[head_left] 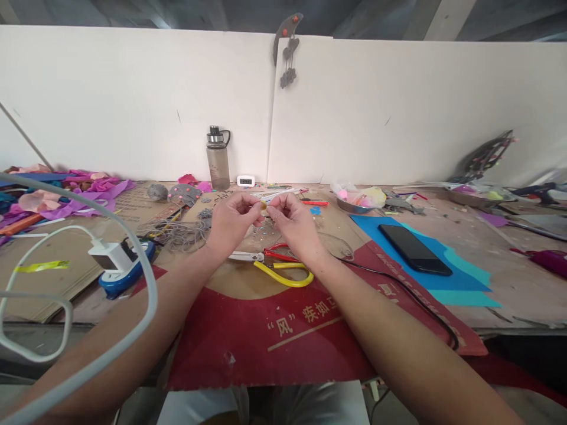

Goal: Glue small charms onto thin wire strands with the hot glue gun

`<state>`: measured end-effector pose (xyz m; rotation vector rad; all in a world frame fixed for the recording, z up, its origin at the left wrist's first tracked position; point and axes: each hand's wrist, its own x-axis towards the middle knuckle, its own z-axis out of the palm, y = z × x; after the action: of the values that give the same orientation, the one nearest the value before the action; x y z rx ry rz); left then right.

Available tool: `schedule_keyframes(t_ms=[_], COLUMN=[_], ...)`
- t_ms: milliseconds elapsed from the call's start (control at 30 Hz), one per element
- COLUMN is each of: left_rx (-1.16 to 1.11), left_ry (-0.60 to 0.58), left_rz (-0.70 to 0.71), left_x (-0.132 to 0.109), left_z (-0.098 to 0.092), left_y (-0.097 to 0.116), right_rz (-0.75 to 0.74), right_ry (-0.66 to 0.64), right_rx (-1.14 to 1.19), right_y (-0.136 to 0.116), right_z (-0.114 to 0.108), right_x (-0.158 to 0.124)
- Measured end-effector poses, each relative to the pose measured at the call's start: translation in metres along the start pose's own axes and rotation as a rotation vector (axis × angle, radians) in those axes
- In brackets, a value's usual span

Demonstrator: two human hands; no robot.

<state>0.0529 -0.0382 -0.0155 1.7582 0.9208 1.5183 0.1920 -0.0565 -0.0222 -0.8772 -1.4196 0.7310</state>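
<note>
My left hand [234, 219] and my right hand [293, 222] meet above the cardboard, fingertips pinched close together. Between them shows a tiny yellowish piece [263, 205], too small to name, and both hands seem to grip it. Just below the hands lie scissors with yellow handles [287, 282] and a red-handled tool [279, 254], its kind partly hidden. Tangled grey cord [179, 235] spreads left of my left hand. Beyond my right hand are a red pen-like stick [315, 203] and a small blue cut-out [315, 211].
Red printed cardboard [248, 348] covers the near tabletop. A bottle [218, 159] and small digital clock [245, 181] stand at the back. A phone [414, 249] lies on blue sheets [460, 280] at right. A white cable [146, 265] loops across the left foreground near a blue power strip [128, 274].
</note>
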Motion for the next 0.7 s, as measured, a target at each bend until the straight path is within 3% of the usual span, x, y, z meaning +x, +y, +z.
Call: schedule_keyframes(t_ms=[300, 700], left_rx=[-0.23, -0.266], left_ry=[-0.015, -0.029], left_rz=[-0.143, -0.164], left_x=[-0.0002, -0.0012], left_z=[0.0054, 0.0048], left_y=[0.0034, 0.0028], right_rz=[-0.098, -0.147], right_ry=[0.061, 0.072], right_rx=[-0.172, -0.291], right_y=[0.0009, 0.0019], right_z=[-0.0017, -0.004], right_x=[0.0, -0.0021])
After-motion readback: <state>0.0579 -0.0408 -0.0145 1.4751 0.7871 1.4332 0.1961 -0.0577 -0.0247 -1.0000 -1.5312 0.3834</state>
